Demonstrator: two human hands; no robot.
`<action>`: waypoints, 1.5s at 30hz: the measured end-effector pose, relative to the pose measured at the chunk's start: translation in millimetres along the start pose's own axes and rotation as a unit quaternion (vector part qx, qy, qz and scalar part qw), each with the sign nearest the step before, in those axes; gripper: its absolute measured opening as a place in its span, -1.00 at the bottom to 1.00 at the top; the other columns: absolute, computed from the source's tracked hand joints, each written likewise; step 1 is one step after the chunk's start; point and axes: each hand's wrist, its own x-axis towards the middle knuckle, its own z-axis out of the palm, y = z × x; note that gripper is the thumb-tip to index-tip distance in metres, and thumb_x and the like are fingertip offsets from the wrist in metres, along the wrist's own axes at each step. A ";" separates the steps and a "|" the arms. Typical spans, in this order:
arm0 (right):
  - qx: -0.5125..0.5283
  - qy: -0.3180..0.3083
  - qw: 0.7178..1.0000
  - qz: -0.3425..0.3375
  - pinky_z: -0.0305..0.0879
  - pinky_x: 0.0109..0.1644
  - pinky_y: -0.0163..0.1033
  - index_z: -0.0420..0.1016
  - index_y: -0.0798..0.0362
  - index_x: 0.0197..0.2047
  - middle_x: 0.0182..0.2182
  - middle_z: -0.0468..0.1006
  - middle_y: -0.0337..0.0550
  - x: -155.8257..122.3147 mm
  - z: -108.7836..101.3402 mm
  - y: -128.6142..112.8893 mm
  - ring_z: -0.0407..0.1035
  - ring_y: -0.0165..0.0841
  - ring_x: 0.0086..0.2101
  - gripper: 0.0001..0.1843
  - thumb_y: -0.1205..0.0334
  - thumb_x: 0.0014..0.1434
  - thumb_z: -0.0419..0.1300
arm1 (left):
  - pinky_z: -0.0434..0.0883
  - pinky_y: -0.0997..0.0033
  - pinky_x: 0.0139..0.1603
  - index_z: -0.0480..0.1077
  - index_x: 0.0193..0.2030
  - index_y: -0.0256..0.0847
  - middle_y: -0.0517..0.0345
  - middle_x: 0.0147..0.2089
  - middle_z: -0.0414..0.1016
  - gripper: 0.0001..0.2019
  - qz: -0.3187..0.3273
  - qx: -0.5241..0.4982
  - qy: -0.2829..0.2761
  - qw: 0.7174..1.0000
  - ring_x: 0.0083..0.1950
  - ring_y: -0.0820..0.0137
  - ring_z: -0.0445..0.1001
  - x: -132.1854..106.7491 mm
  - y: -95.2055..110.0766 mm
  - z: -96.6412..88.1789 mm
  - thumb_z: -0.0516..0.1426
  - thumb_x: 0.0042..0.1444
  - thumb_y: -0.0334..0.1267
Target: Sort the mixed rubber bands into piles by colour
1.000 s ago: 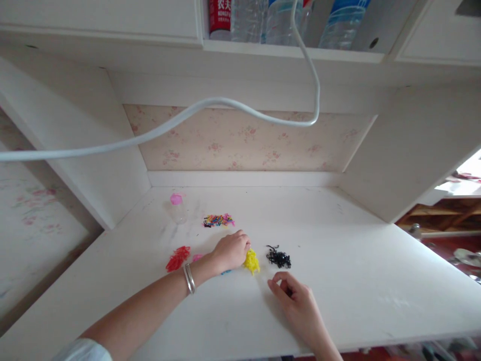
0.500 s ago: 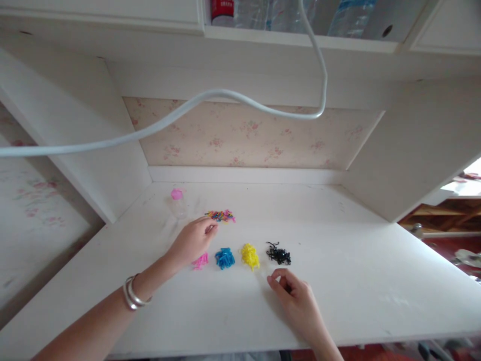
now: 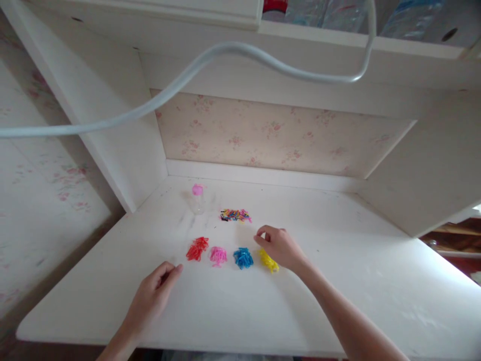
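Small piles of rubber bands lie in a row on the white desk [image 3: 338,301]: red [image 3: 197,248], pink [image 3: 218,255], blue [image 3: 243,257] and yellow [image 3: 269,261]. A mixed-colour pile [image 3: 235,215] sits further back. My right hand [image 3: 280,246] hovers between the mixed pile and the yellow pile, fingers curled in a loose pinch; anything inside them is hidden. It covers the spot right of the yellow pile. My left hand [image 3: 154,293] rests near the desk's front edge, below the red pile, fingers loosely curled and holding nothing.
A small clear bottle with a pink cap [image 3: 197,198] stands at the back left. A white cable [image 3: 195,70] hangs across the view above the desk. Plastic bottles [image 3: 330,10] stand on the shelf overhead. Side panels wall the desk left and right.
My left hand drew back from the mixed pile to the front edge. My right hand moved forward over the yellow and black piles toward the mixed pile. The view shifted left.
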 end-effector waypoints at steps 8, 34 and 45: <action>-0.114 -0.028 0.993 0.021 0.22 -0.20 -0.22 0.48 -0.02 -0.06 -0.21 0.55 0.01 74.4 32.8 -20.9 0.42 -0.20 -0.20 -0.64 0.07 0.19 0.00 | 0.10 0.59 -0.51 0.09 -0.54 -0.16 0.34 -0.56 -0.04 -0.62 -0.001 -0.026 -0.020 0.999 -0.51 0.48 0.07 1.3 -4.5 -1.5 -0.01 0.10 0.07; -0.045 -0.093 0.990 -0.099 0.11 -0.36 -0.38 0.52 -0.02 -0.25 -0.41 0.57 -0.19 9.2 -14.5 58.8 0.40 -0.39 -0.41 -0.72 0.20 0.20 -0.03 | 0.10 0.59 -0.53 0.02 -0.55 -0.15 0.33 -0.56 -0.10 -0.57 0.000 -0.006 -0.056 0.998 -0.52 0.48 0.04 2.2 -7.5 4.5 -0.05 0.08 0.15; -0.023 -0.056 0.993 -0.103 0.07 -0.39 -0.38 0.55 -0.03 -0.39 -0.51 0.53 -0.23 2.0 -5.5 61.6 0.35 -0.42 -0.47 -0.70 0.22 0.15 -0.01 | 0.11 0.59 -0.52 0.07 -0.55 -0.16 0.33 -0.56 -0.08 -0.59 0.008 0.037 -0.049 0.998 -0.52 0.48 0.06 -0.2 -8.6 8.1 -0.03 0.09 0.13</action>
